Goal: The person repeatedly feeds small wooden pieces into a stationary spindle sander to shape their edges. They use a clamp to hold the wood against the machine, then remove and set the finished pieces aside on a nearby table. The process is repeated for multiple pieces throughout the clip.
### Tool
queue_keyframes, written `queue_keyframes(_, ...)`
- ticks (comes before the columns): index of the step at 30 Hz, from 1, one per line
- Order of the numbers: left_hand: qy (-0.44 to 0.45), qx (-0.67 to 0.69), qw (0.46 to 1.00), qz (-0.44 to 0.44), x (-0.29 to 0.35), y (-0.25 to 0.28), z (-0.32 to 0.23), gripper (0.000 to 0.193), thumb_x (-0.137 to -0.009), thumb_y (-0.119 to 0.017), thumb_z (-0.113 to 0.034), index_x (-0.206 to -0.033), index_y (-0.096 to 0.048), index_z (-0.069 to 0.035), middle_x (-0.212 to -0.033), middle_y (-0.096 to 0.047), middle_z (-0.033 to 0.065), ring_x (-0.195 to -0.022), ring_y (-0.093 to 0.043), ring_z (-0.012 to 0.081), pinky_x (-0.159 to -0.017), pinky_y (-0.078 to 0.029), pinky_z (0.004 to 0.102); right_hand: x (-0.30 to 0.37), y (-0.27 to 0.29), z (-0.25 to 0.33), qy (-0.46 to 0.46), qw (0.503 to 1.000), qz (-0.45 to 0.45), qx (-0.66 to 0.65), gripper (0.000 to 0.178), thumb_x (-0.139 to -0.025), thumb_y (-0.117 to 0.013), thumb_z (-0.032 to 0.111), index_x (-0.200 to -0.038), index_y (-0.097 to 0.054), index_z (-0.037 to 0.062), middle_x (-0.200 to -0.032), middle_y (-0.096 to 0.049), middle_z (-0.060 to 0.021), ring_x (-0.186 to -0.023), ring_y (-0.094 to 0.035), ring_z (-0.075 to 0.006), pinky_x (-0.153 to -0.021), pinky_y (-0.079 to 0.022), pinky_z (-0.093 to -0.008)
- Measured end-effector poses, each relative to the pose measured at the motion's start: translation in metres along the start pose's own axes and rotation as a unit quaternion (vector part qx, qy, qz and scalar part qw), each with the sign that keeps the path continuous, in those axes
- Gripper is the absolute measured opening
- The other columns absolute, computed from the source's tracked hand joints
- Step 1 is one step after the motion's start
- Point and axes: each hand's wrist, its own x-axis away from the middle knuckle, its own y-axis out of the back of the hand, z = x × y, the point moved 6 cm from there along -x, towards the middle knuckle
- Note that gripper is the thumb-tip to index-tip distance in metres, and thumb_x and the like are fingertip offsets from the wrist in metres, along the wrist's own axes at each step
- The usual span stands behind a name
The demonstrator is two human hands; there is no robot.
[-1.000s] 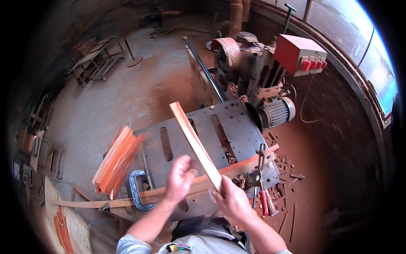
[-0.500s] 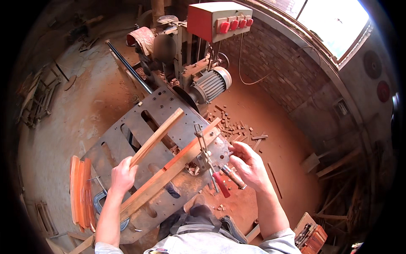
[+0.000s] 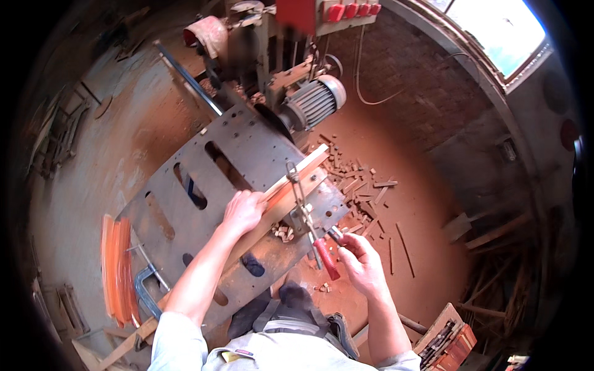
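Note:
My left hand (image 3: 243, 213) is closed on a wooden strip (image 3: 312, 161), pressing it down along a wooden fence bar (image 3: 283, 209) on the metal machine table (image 3: 238, 133). The strip's far end passes beside an upright toggle clamp (image 3: 301, 201) with a red handle (image 3: 326, 260). My right hand (image 3: 362, 261) hovers just right of that handle, fingers loosely bent and apart from the thumb. Its fingertips are close to the end of a metal bar (image 3: 335, 234) at the table's edge; whether they touch it is unclear.
A motor (image 3: 317, 102) and a dark saw blade (image 3: 271, 119) stand beyond the table, below a red switch box (image 3: 297, 15). Reddish strips (image 3: 117, 272) are stacked at left beside a blue G-clamp (image 3: 143, 290). Offcuts (image 3: 352, 179) litter the floor at right.
My left hand has moved right and brought the raised strip down against the fence bar. My right hand has lowered slightly toward the red handle. The whole view has shifted a little.

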Motion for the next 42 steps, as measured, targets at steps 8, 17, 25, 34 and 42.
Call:
queue_keyframes(8, 0.001, 0.100, 0.980, 0.170, -0.030, -0.010, 0.037, 0.038, -0.095, -0.058, -0.026, -0.128, -0.068, -0.010, -0.117, -0.072, 0.0156, -0.108, -0.069, 0.0277, -0.095, -0.052, 0.0383, -0.009, -0.008, 0.009, -0.038, 0.998, 0.001, -0.041, 0.032, -0.097, -0.067, 0.009, -0.125, -0.060, -0.0038, -0.115, -0.066, -0.0069, -0.098, -0.063, -0.0119, -0.089, -0.052, -0.0279)
queue_keyframes(17, 0.031, 0.144, 0.972, 0.183, -0.031, -0.014, 0.038, 0.033, -0.094, -0.063, -0.023, -0.120, -0.072, -0.006, -0.112, -0.075, 0.0141, -0.103, -0.070, 0.0228, -0.093, -0.052, 0.0352, -0.068, 0.000, 0.008, -0.006, 1.000, 0.006, 0.021, 0.031, -0.098, -0.065, 0.014, -0.123, -0.062, -0.0049, -0.105, -0.070, -0.0085, -0.093, -0.066, -0.0132, -0.082, -0.053, -0.0280)
queue_keyframes(25, 0.008, 0.147, 0.972, 0.181, -0.039, -0.018, 0.048, 0.030, -0.091, -0.066, -0.025, -0.110, -0.074, -0.004, -0.104, -0.076, 0.0139, -0.096, -0.070, 0.0232, -0.087, -0.053, 0.0356, -0.215, -0.006, -0.008, 0.074, 0.961, -0.060, 0.258, 0.049, -0.094, -0.060, 0.030, -0.126, -0.061, -0.0068, -0.122, -0.065, -0.0288, -0.117, -0.063, -0.0393, -0.101, -0.048, -0.0414)
queue_keyframes(34, 0.012, 0.160, 0.979, 0.127, -0.032, -0.023, 0.049, 0.029, -0.090, -0.067, -0.028, -0.108, -0.074, -0.006, -0.104, -0.074, 0.0161, -0.099, -0.071, 0.0292, -0.086, -0.054, 0.0399, -0.241, -0.041, -0.044, 0.015, 0.997, -0.029, 0.075, 0.049, -0.098, -0.057, 0.020, -0.140, -0.053, -0.0066, -0.136, -0.062, -0.0185, -0.125, -0.059, -0.0253, -0.108, -0.044, -0.0342)
queue_keyframes(42, 0.004, 0.132, 0.987, 0.093, -0.028, -0.019, 0.040, 0.026, -0.092, -0.065, -0.027, -0.106, -0.075, -0.008, -0.107, -0.072, 0.0167, -0.103, -0.069, 0.0321, -0.090, -0.053, 0.0425, -0.251, -0.034, -0.049, 0.057, 0.987, -0.108, 0.100, 0.052, -0.098, -0.057, 0.024, -0.142, -0.051, -0.0030, -0.135, -0.062, -0.0216, -0.126, -0.059, -0.0283, -0.107, -0.044, -0.0346)
